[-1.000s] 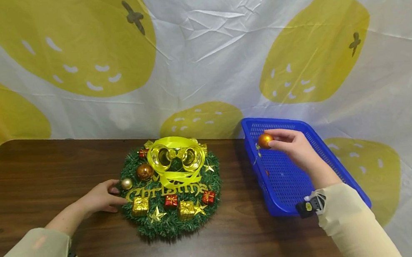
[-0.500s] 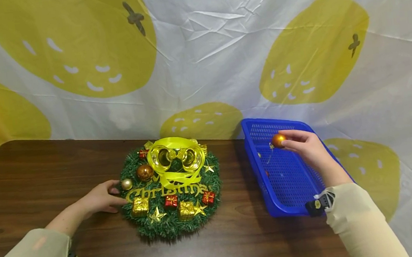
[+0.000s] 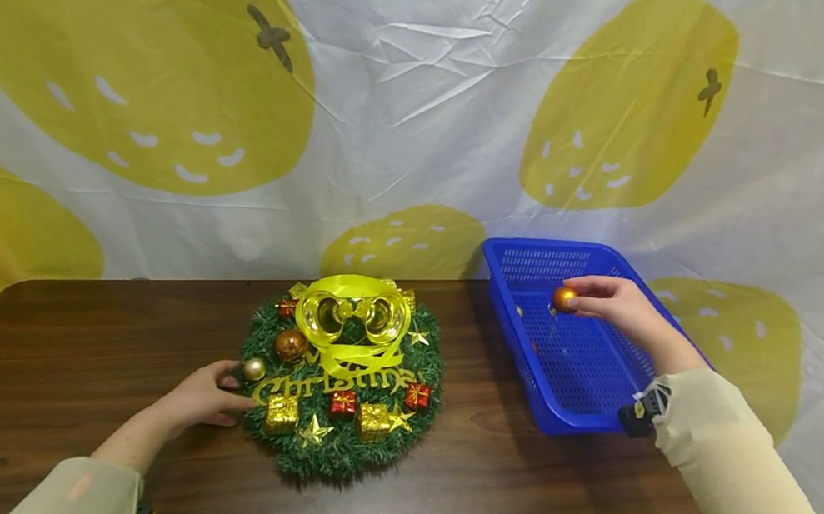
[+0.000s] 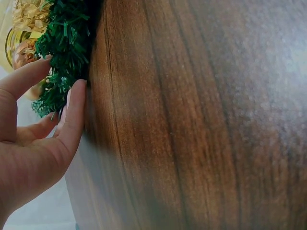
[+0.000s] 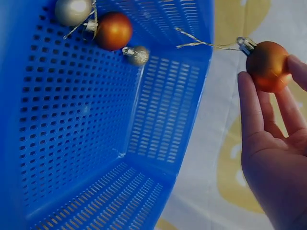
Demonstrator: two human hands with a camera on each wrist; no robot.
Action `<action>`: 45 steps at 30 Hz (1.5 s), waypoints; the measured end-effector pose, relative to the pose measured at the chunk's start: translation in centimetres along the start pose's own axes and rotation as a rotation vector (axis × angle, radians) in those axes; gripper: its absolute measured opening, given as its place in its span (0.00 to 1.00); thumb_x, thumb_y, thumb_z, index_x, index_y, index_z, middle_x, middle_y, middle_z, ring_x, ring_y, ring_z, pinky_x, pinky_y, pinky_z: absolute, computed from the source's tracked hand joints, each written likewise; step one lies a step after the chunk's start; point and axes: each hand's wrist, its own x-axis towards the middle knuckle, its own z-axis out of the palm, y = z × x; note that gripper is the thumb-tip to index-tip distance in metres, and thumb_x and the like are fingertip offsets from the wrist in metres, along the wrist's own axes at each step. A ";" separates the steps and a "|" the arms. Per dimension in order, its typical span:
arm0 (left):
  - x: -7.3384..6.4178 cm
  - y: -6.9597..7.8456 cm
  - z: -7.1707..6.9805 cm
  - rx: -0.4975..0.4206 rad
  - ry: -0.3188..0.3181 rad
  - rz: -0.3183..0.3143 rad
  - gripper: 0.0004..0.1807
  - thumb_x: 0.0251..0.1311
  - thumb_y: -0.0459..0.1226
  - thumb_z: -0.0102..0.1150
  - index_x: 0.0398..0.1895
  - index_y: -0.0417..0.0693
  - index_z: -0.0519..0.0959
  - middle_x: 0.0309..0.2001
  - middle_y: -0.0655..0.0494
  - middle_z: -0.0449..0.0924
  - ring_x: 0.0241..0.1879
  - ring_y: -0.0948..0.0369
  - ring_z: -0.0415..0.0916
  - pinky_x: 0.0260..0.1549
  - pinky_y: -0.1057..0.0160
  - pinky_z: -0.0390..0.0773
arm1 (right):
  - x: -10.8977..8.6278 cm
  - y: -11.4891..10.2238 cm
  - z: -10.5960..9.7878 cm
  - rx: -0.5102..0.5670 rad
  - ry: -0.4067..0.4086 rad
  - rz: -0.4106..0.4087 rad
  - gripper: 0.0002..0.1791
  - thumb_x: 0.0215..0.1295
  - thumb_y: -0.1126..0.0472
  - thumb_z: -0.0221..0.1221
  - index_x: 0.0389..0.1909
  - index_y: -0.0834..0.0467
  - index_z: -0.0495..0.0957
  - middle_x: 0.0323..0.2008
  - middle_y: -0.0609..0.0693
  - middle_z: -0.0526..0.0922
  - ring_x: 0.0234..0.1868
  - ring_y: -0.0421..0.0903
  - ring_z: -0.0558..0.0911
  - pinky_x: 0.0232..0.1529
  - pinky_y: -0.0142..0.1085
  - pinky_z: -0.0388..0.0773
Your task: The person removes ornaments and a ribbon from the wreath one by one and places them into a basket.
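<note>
A green Christmas wreath lies flat on the table, dressed with gold lettering, stars, small gift boxes, gold bells with yellow ribbon and baubles. At its left edge my left hand holds the rim; the left wrist view has the thumb at the tinsel and fingers low along its edge. My right hand pinches an orange bauble between thumb and fingertips, its thin hanging loop dangling free. Seen from the head, this bauble is over the blue basket.
Inside the basket, the right wrist view shows another orange bauble, a silver bauble and a small glittery ball. Brown wooden table lies between wreath and basket. A white cloth with yellow fruit prints hangs behind.
My right hand has moved right with the orange bauble, away from the basket's left rim, then lower in the view. The left hand and the wreath stay in place.
</note>
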 end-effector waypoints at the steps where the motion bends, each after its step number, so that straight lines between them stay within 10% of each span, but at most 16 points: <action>1: 0.0 0.0 0.0 0.000 0.001 -0.003 0.48 0.57 0.34 0.60 0.68 0.21 0.40 0.60 0.19 0.53 0.50 0.44 0.73 0.39 0.56 0.84 | 0.0 0.1 0.0 -0.015 -0.007 0.003 0.28 0.63 0.64 0.58 0.58 0.78 0.65 0.32 0.30 0.81 0.36 0.28 0.81 0.42 0.22 0.80; 16: 0.0 -0.1 0.0 -0.010 -0.004 -0.005 0.48 0.57 0.34 0.60 0.68 0.21 0.39 0.60 0.19 0.52 0.52 0.39 0.71 0.40 0.56 0.84 | -0.2 0.0 -0.4 -0.097 -0.059 0.043 0.30 0.66 0.60 0.56 0.62 0.74 0.62 0.53 0.55 0.74 0.42 0.27 0.78 0.49 0.33 0.81; 37: 0.0 0.0 0.0 -0.010 -0.005 0.010 0.47 0.58 0.33 0.59 0.68 0.20 0.38 0.59 0.19 0.53 0.51 0.41 0.72 0.40 0.54 0.84 | 1.7 -4.3 3.2 0.044 -0.091 -0.081 0.25 0.66 0.65 0.55 0.59 0.76 0.63 0.41 0.35 0.79 0.44 0.32 0.80 0.47 0.34 0.82; 45: -0.1 0.2 0.0 -0.010 -0.008 0.004 0.48 0.58 0.34 0.60 0.68 0.21 0.39 0.60 0.18 0.52 0.53 0.37 0.69 0.40 0.55 0.84 | 2.4 -6.5 6.3 0.039 -0.142 -0.119 0.24 0.65 0.65 0.55 0.59 0.72 0.66 0.52 0.57 0.77 0.45 0.33 0.80 0.48 0.37 0.82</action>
